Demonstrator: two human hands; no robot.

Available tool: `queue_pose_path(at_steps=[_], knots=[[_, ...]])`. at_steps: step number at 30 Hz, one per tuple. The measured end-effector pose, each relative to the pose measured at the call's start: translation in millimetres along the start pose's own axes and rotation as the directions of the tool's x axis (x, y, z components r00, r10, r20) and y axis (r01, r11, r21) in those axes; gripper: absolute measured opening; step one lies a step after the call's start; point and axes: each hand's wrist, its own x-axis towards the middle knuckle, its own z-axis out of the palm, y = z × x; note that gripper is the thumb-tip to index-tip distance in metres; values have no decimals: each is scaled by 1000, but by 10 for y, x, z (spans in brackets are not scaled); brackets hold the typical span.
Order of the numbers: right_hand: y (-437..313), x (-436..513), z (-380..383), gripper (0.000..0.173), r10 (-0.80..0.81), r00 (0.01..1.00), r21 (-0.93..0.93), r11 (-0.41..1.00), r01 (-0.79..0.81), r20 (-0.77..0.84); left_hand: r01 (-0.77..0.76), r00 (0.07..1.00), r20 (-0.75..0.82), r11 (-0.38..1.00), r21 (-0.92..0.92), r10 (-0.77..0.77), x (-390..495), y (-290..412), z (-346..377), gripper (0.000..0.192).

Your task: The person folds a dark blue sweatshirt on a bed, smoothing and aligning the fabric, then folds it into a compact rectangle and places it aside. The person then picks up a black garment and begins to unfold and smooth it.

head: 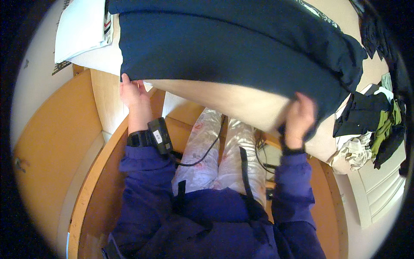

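A dark navy garment (207,48), probably a top, is spread wide before me with a white print (318,13) near its far right edge. At its near left corner, my left hand (133,92) pinches the hem, thumb on top. My right hand (300,113) is blurred at the near right part of the hem; whether its fingers grip the cloth is unclear. Beneath the garment is a surface with a pale beige cover (239,100), which shows below the hem.
Folded white cloth (82,30) lies at the upper left. To the right is a pile of clothes, with a black piece (362,113), an olive piece (383,136) and crumpled whitish cloth (354,153). A cable (207,153) crosses my legs. A curved wooden edge (93,174) is at left.
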Motion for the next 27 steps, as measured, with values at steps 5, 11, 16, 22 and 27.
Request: queue_pose_path(at_steps=[5,11,16,22,27], knots=[[184,120,-62,23,200,972,53,977,-208,126,106,994,53,983,-152,-99,131,-28,24,21],[328,178,-67,23,382,886,60,910,-410,261,117,990,93,981,-156,-103,171,-86,-45,26],[523,125,-225,25,391,876,207,867,-454,282,117,992,67,986,-120,-109,183,-114,-26,27],[663,-552,-574,33,287,941,126,942,-311,181,166,983,96,984,-62,-159,18,0,14,18],[741,-927,-742,25,-12,820,220,965,-139,572,-64,926,377,985,160,-1,363,-148,-179,17]])
